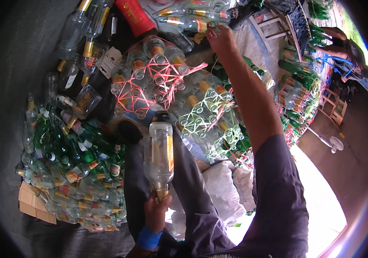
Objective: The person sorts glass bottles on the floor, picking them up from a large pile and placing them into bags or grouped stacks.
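Observation:
My left hand [156, 209] grips a clear glass bottle [161, 151] by its gold neck, base up, between my knees. A second bottle seems to be held just behind it, mostly hidden. With the arm stretched far forward, my right hand [221, 37] has its fingers around the end of a clear glass bottle [184, 23] with a yellow-and-red label, lying among others. Between the hands stand clear bottles bundled at the necks with pink plastic twine [163, 69]. Beside them is a group tied with pale green twine [200, 121].
Loose green and clear bottles [74, 174] are heaped at left beside a cardboard piece [35, 201]. A red box [135, 16] lies ahead. White woven sacks [224, 187], a wooden stool [274, 27], a fan [335, 144] and tied bottles [295, 93] are at right. Another person [348, 54] is at far right.

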A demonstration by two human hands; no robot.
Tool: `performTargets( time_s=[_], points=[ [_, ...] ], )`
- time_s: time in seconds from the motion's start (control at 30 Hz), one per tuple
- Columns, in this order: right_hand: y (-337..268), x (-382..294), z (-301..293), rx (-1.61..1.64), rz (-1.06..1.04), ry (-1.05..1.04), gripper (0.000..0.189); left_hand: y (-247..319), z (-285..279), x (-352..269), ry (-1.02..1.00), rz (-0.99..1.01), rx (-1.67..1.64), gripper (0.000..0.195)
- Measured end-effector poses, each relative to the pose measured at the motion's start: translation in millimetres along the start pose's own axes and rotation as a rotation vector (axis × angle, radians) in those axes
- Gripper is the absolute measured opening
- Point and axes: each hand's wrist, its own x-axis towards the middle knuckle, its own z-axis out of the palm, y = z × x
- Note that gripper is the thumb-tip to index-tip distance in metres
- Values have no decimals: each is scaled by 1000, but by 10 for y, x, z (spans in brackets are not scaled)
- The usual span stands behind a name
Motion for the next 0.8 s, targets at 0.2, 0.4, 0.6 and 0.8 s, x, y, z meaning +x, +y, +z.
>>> performTargets(
  time_s=[0.2, 0.4, 0.6, 0.8],
  points=[
    [-121, -597, 614, 470, 360, 10, 24, -29, -142, -49, 63, -68, -76, 24],
    [-137, -763, 361, 152, 241, -306, 23, 91, -34, -24, 54, 29, -11, 27],
    [-404, -1068, 549, 362, 457, -17, 29, 44, -39, 0, 51, 56, 0, 31],
    [-382, -1110, 554, 441, 519, -43, 45, 85, 7, -14, 22, -1, -30, 35]
  ],
)
